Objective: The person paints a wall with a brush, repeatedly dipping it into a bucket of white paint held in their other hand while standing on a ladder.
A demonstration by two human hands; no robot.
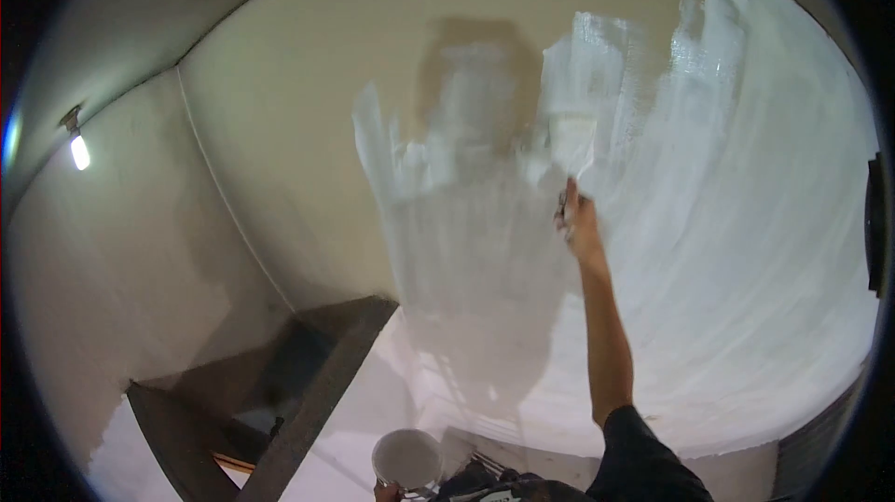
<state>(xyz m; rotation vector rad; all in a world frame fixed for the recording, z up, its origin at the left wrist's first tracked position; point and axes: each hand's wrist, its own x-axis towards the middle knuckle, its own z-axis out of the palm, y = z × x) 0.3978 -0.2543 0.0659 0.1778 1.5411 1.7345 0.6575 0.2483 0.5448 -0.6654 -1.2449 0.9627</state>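
Observation:
My right arm reaches up, and my right hand [578, 215] is closed around the handle of a wide paintbrush [573, 140]. Its pale bristles touch the wall [308, 110] where white paint [643, 222] meets bare beige. Some of the paint near the brush looks wet and shiny. At the bottom of the view my left hand [386, 492] grips the side of a round bucket [408, 453], held near my body. The inside of the bucket looks greyish white; how full it is I cannot tell.
A lit bulb [80, 152] hangs at the upper left. Below it, a dark boxy recess with a thick ledge [326, 390] juts out near the wall corner. A dark object [874, 222] sits on the right edge. My shadow falls across the wall.

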